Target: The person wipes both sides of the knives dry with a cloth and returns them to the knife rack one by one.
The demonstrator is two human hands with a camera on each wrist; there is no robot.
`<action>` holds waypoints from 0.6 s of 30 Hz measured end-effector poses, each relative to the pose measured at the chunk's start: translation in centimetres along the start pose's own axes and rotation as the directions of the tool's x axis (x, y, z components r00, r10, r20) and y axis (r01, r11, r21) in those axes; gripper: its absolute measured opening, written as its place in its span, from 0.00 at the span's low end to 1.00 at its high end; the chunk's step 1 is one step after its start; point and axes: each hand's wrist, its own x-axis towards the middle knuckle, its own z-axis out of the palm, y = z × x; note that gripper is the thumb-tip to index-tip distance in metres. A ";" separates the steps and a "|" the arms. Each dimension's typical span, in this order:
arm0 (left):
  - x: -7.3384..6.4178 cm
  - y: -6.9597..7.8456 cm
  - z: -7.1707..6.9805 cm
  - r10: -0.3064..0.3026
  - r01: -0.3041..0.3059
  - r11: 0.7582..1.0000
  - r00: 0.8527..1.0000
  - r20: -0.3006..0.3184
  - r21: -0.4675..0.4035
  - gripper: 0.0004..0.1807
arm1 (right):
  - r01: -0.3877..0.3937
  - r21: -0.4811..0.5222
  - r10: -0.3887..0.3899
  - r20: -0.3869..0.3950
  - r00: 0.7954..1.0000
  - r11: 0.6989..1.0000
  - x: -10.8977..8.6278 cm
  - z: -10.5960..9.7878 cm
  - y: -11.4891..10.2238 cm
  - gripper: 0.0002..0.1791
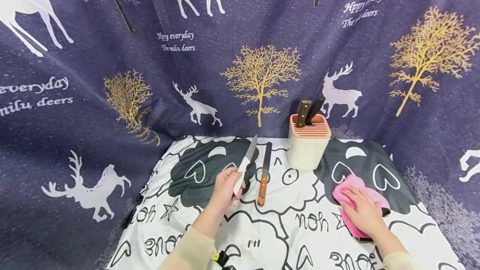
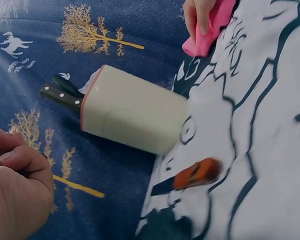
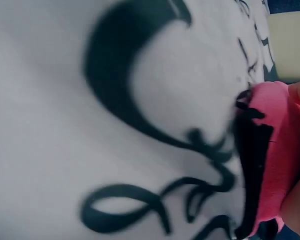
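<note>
In the head view my left hand (image 1: 226,187) grips the white handle of a kitchen knife (image 1: 247,159), blade pointing up and away. Only the curled fingers (image 2: 27,162) of that hand show in the left wrist view; the knife is out of sight there. Just right of it, a second knife with a riveted wooden handle (image 1: 263,188) and dark blade lies on the printed cloth. My right hand (image 1: 361,211) is over a bunched pink cloth (image 1: 352,182) with a black edge, fingers and thumb bent about it. Its pink folds (image 3: 280,150) bulge beside the hand in the right wrist view.
A cream knife block (image 1: 307,153) with a pink slotted top stands at the back, right of centre. Two dark-handled knives (image 1: 303,113) stick up from it. The black-and-white printed cover (image 1: 258,234) spreads over the surface; a dark curtain (image 1: 225,61) with deer hangs behind.
</note>
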 end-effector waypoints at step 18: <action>4.9 9.7 1.1 0.149 -0.201 0.852 0.978 0.145 0.483 0.07 | 0.240 0.074 -0.248 0.128 0.960 0.968 6.8 -9.0 -8.0 0.21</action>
